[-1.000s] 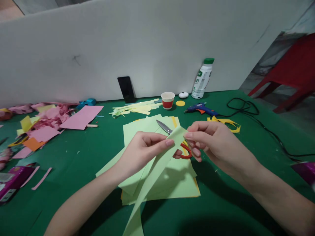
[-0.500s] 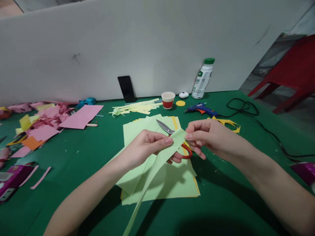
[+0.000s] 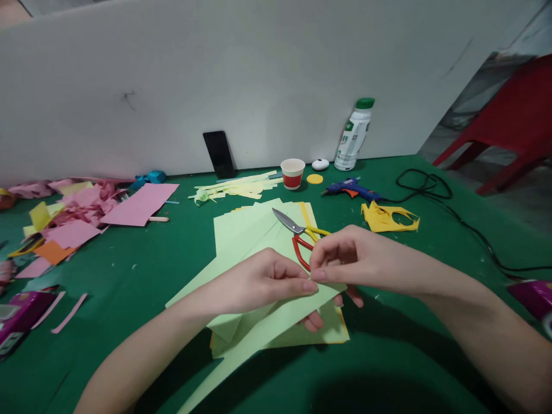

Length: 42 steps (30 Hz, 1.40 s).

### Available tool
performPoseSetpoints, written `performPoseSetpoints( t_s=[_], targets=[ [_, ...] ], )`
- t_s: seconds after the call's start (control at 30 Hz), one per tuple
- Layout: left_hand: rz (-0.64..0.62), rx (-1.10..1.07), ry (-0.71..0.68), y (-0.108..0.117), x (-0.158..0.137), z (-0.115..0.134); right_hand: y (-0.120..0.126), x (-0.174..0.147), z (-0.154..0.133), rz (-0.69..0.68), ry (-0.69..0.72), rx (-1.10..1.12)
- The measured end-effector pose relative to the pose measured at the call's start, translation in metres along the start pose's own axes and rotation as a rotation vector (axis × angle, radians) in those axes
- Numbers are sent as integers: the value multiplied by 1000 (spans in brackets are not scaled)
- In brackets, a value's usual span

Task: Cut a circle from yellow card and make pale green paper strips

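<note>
Left hand (image 3: 269,284), right hand (image 3: 362,259): grip pinched on green strip (image 3: 278,322) | cup (image 3: 292,177) upright, inside unclear | bottle (image 3: 353,140) capped

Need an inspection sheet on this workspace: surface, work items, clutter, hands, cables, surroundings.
Surface: green table, small scraps scattered on it.
Work items: long light-green paper strip off the table in both hands; scissors lying on the paper stack, blades pointing away from the person.
Clutter: pink paper and scraps at left; cup, phone and bottle along the back; yellow offcut at right.
Hands: left hand and right hand both pinch the strip with their fingers, close together.
Cables: black cord from the glue gun, looped at right; far end out of view.
Surroundings: white board behind; red chair at right.
</note>
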<state>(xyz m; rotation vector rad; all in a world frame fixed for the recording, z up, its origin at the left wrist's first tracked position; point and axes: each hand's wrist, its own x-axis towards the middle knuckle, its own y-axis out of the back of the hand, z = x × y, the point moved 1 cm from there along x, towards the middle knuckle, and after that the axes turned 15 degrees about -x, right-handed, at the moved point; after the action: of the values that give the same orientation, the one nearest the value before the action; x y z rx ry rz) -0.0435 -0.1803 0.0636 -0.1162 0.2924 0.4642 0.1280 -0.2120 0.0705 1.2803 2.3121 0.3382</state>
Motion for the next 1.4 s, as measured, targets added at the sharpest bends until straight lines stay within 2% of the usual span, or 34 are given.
performPoseSetpoints(
  t_s=[0.17, 0.3, 0.4, 0.47, 0.5, 0.53, 0.63, 0.7, 0.87, 1.07, 1.2, 1.4],
  targets=[
    [-24, -79, 35, -2, 1, -1, -1, -1, -1, 49, 5, -37],
    [-15, -149, 34, -1, 2, -2, 16, -6, 8, 70, -50, -121],
    [-13, -210, 33, 2, 0, -2, 37, -12, 16, 272, -102, -169],
    [17, -230, 21, 4, 1, -3, 44, -14, 17, 402, -58, -204],
    [35, -234, 13, 4, 2, -3, 44, -14, 16, 411, -22, -226],
    [50, -239, 4, 5, 3, -4, 40, -13, 15, 376, 12, -248],
    [73, -247, 2, 4, 7, -6, 23, -7, 7, 158, 62, -283],
    [89, -225, 3, 4, 9, -7, 13, -3, 4, 94, 54, -256],
    [50, -96, 44, 2, 10, -7, 3, 1, 3, 85, 41, -170],
    [-50, -273, 90, -9, 16, -15, -1, 9, 10, 29, -42, 8],
    [-156, -444, 120, -11, 15, -17, 9, 8, 14, 33, -67, 79],
    [-317, -566, 141, -8, 14, -22, 36, 0, 23, 46, -50, 158]
  ],
)
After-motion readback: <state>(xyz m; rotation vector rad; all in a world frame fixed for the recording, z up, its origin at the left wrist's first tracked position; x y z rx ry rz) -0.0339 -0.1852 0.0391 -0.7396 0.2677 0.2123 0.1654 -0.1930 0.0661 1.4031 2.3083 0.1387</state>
